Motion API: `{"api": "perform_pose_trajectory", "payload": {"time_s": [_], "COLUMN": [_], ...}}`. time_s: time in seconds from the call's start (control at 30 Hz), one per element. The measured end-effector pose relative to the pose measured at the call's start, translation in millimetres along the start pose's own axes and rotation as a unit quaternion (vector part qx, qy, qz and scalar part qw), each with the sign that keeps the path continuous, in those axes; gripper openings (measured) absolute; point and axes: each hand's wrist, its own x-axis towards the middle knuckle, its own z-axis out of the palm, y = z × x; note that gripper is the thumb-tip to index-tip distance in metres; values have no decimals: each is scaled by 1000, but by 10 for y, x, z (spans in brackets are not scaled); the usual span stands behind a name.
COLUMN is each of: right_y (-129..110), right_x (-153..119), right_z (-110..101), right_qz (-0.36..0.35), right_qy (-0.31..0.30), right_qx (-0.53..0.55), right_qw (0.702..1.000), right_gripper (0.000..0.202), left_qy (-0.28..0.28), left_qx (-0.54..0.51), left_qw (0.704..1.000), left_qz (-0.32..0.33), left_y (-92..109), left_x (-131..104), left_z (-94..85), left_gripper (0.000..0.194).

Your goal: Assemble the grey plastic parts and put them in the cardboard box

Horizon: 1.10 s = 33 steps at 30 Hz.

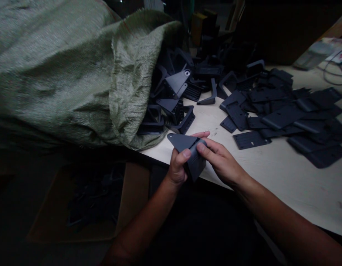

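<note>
Both hands hold one dark grey bracket (197,162) just over the table's front edge. It has a tapered arm with a small hole at its tip, pointing left, and a flat panel tilted downward. My left hand (179,166) grips it from the left, thumb pressed on its face. Around the panel's upper right side closes my right hand (219,159), its thumb on top. Some fingers are hidden behind the part. Beyond the hands, similar brackets (176,83) lie heaped at the mouth of a woven sack (76,74).
Flat dark panels (284,114) are piled on the right of the pale table (273,168). Below the table at left stands a cardboard box (134,195) with dark parts inside. At the back right are a translucent container (312,55) and a thin cable (335,75).
</note>
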Motion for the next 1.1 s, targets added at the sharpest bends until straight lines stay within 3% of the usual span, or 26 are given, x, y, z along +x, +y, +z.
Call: {"api": "perform_pose_trajectory", "payload": {"time_s": [0.1,0.23,0.33,0.43,0.6,0.83,1.0,1.1], "right_y": [31,121,185,204,164,250,204,214], "right_x": [-9,-117,-165,-151,-141,-276,-226,-213], "right_z": [-9,92,194,229,155,166,113,-20], "right_qz": [10,4,-39,-63,-37,-104,-93,-84], "right_qy": [-11,-10,38,64,32,57,32,18], "right_qx": [34,8,2,-2,-27,-118,-149,-177], "right_qw": [999,1000,999,996,998,986,984,981], "right_gripper": [38,29,28,29,30,61,60,45], "left_qy": [31,192,251,254,238,220,229,252], "left_qx": [-33,-78,-51,-35,-46,24,11,-61], "left_qw": [999,978,966,966,970,975,973,966], "left_qz": [-9,-37,-12,21,12,14,1,-20], "left_y": [92,247,267,243,252,227,253,317], "left_x": [44,131,145,125,125,53,65,124], "left_z": [35,84,138,175,140,152,148,132], "left_gripper": [61,40,22,21,25,30,32,33]}}
